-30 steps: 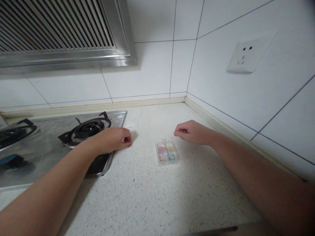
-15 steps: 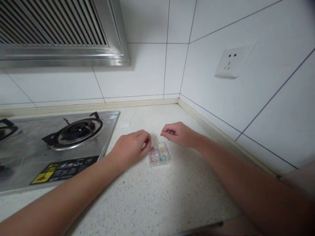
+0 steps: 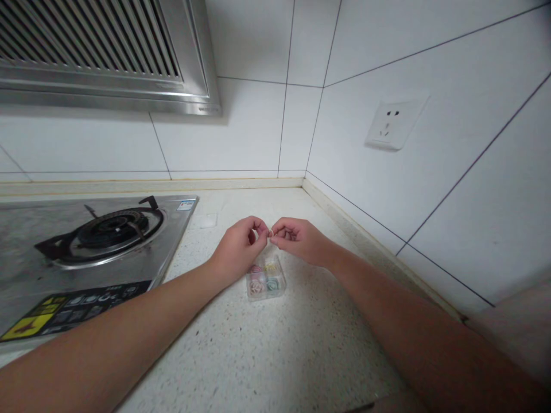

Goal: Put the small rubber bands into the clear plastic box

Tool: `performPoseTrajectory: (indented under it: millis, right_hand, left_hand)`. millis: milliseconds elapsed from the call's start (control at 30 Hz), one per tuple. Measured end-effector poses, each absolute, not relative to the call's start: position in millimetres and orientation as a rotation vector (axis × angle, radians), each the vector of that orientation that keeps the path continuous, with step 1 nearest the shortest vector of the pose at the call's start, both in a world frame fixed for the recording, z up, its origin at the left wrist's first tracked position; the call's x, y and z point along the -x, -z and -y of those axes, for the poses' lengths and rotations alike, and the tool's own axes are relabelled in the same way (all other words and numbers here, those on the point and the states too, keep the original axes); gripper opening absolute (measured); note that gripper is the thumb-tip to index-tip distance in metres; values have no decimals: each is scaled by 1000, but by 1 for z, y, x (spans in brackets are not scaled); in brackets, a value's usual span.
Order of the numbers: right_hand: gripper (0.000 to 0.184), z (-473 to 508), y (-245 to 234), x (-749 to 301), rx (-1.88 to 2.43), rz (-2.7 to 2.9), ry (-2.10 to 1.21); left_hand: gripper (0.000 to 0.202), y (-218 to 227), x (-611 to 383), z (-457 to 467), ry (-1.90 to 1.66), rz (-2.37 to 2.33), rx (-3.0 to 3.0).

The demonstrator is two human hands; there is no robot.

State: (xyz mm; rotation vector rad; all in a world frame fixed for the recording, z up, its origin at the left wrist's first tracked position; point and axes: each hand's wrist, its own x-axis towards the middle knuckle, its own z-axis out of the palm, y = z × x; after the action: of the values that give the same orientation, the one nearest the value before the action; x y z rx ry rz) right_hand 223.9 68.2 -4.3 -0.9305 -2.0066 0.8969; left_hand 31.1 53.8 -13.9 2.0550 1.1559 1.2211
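My left hand and my right hand meet fingertip to fingertip just behind a small clear plastic box. Both are closed in a pinch on a tiny pale loop, which looks like a small elastic band and is mostly hidden by the fingers. The box lies on the counter, divided into compartments. In it I see pale pink bands, green bands, yellow bands and darker pink bands. My left hand covers part of the box's back left side.
The speckled countertop carries everything. A gas stove with a black burner is on the left, below a metal range hood. A clear flat piece lies behind my left hand. Tiled walls and a socket close off the right.
My left hand has lifted away from the box, and my right hand has come in to meet it. A small pale loop now shows between the fingertips. The view has shifted slightly.
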Motion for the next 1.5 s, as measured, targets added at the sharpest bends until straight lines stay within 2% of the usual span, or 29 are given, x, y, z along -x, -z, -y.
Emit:
performPoseTrajectory:
  millis: [533, 1500]
  right_hand:
    - [19, -71, 4, -226, 967, 1950, -913]
    - [17, -66, 0, -225, 932, 1924, -915]
  left_hand:
    - [19, 24, -28, -64, -1199, -968, -1788]
    - [22, 22, -27, -62, -1248, -963, -1800]
